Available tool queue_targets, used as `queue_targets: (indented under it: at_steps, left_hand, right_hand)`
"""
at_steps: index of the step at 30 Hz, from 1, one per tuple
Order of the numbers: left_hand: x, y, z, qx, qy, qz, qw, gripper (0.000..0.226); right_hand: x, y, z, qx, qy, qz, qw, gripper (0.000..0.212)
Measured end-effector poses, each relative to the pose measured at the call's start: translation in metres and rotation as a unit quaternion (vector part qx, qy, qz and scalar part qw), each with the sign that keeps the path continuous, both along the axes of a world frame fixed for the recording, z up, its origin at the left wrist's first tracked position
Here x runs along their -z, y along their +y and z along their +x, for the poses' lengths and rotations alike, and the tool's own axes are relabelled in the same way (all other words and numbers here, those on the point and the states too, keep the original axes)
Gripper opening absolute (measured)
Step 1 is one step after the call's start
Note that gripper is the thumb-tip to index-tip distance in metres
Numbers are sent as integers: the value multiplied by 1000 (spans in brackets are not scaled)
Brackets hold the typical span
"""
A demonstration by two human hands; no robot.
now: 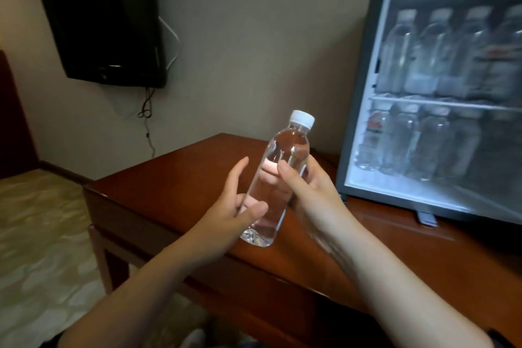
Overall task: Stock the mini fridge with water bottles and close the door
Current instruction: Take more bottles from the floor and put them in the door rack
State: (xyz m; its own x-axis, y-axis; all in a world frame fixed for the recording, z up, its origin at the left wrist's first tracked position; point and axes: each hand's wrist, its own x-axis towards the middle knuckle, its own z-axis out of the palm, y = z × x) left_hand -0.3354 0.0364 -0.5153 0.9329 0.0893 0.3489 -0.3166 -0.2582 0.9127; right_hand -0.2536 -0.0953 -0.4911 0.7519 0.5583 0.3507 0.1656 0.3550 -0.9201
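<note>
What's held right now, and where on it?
Bottle: right hand grips its middle, left hand holds its lower part.

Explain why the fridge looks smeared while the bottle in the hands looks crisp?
Head view: the mini fridge and its stocked bottles are smeared, likely by head motion, worst at the right edge; the held water bottle is crisp near the centre; the fridge interior glows bright against a dim room; the wide lens tilts the television and desk.
</note>
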Motion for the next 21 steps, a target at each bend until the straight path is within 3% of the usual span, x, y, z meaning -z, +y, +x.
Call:
queue_targets:
  at_steps: [2, 5, 10, 14, 21]
  left_hand:
    - [-1, -19, 12, -6, -27, 22, 999, 68]
    - [0, -48, 29, -23, -53, 57, 997, 75]
    - [-13, -106, 59, 0, -65, 135, 989, 84]
    - [-26, -159, 82, 26, -95, 183, 978, 80]
    - [-40, -262, 104, 133, -130, 139, 973, 62]
  right_hand:
    - [-7, -21, 6, 14, 15, -2, 1000, 49]
    - [-23, -57, 11, 40, 16, -2, 999, 32]
    - [-53, -120, 24, 157, 33, 42, 986, 14]
    - [-63, -173, 33, 266, 26, 47, 963, 21]
    - [-85, -258, 30, 418, -91, 22, 903, 22]
